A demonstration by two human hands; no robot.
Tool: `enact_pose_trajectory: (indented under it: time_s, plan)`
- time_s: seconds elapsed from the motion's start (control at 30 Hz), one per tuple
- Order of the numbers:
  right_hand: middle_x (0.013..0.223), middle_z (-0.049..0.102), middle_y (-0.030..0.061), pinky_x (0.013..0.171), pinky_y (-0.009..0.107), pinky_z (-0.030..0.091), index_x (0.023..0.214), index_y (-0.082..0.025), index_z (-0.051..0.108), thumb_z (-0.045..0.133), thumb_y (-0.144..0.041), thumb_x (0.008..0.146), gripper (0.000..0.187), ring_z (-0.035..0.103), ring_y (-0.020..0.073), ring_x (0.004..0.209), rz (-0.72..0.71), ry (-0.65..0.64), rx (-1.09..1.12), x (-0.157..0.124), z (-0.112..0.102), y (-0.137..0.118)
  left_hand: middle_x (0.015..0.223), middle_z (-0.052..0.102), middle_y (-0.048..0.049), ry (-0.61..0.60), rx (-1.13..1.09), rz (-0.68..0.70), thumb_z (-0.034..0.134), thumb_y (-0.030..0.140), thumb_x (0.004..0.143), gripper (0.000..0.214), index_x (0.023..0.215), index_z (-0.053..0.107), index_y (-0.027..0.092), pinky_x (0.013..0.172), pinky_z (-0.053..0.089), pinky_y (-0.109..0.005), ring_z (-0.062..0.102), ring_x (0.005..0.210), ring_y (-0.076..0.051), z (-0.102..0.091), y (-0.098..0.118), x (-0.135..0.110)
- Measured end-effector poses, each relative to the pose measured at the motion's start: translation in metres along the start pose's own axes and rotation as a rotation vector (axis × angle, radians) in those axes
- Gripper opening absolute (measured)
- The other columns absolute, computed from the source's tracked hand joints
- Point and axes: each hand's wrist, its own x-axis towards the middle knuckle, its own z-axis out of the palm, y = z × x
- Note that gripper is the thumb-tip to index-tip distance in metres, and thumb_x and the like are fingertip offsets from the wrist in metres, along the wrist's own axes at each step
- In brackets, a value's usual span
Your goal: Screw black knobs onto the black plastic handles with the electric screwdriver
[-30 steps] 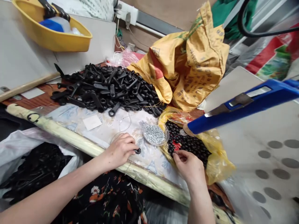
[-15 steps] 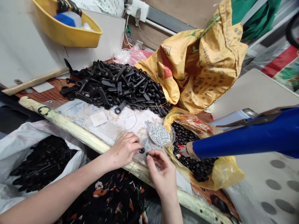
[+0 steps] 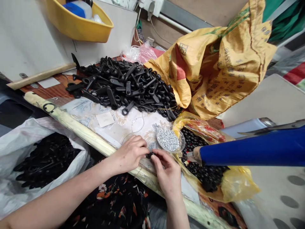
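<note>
Right hand (image 3: 167, 170) has moved in against the left hand (image 3: 130, 153), the two now together

One white sack (image 3: 19, 149) of black levers (image 3: 45, 159), one heap of black plastic levers (image 3: 124, 86), one yellow bag (image 3: 238, 186) of black beads (image 3: 205, 175), one round dish (image 3: 182, 144) of silver screws (image 3: 168, 140), and one small black part (image 3: 150, 155) pinched between both hands' fingertips, just left of the dish

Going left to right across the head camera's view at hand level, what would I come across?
White plastic sack of black parts → left hand → right hand → yellow plastic bag of black round pieces → grey board with dark round spots
</note>
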Motion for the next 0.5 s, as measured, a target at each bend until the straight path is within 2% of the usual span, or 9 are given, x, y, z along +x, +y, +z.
enact_pose_trajectory:
  time_s: [0.1, 0.2, 0.3, 0.5]
  plan:
    - [0.093, 0.074, 0.0046, 0.080, 0.031, 0.057, 0.096, -0.022, 0.073, 0.060, -0.020, 0.091, 0.014, 0.070, 0.0191, 0.085, -0.170, -0.038, -0.147, 0.006, -0.004, -0.006, 0.086, 0.062, -0.0053, -0.005, -0.011, 0.002, 0.057, 0.008, 0.092, 0.016, 0.087, 0.070, 0.016, 0.079, 0.043, -0.035, 0.052, 0.088, -0.021, -0.001, 0.001, 0.000]
    - [0.088, 0.072, 0.0047, 0.076, 0.029, 0.055, 0.093, -0.021, 0.071, 0.054, -0.011, 0.091, 0.020, 0.069, 0.0188, 0.080, -0.301, -0.137, -0.336, 0.014, -0.009, -0.017, 0.086, 0.062, -0.0050, -0.001, -0.016, 0.008, 0.055, 0.007, 0.094, 0.019, 0.086, 0.070, 0.016, 0.079, 0.043, -0.034, 0.051, 0.088, -0.020, 0.000, 0.001, 0.000]
    - [0.083, 0.070, 0.0042, 0.069, 0.027, 0.051, 0.088, -0.020, 0.069, 0.054, -0.005, 0.088, 0.021, 0.067, 0.0183, 0.074, -0.313, -0.239, -0.498, 0.020, -0.012, -0.026, 0.086, 0.062, -0.0051, 0.005, -0.022, 0.004, 0.054, 0.006, 0.093, 0.020, 0.086, 0.070, 0.015, 0.081, 0.043, -0.035, 0.052, 0.089, -0.020, 0.002, 0.001, 0.000]
    - [0.078, 0.067, 0.0046, 0.064, 0.027, 0.048, 0.081, -0.018, 0.066, 0.057, -0.003, 0.085, 0.018, 0.065, 0.0195, 0.070, -0.247, -0.314, -0.661, 0.024, -0.008, -0.033, 0.087, 0.062, -0.0052, -0.005, -0.012, -0.012, 0.055, 0.006, 0.093, 0.020, 0.084, 0.070, 0.015, 0.082, 0.044, -0.035, 0.053, 0.090, -0.020, 0.003, 0.001, -0.001]
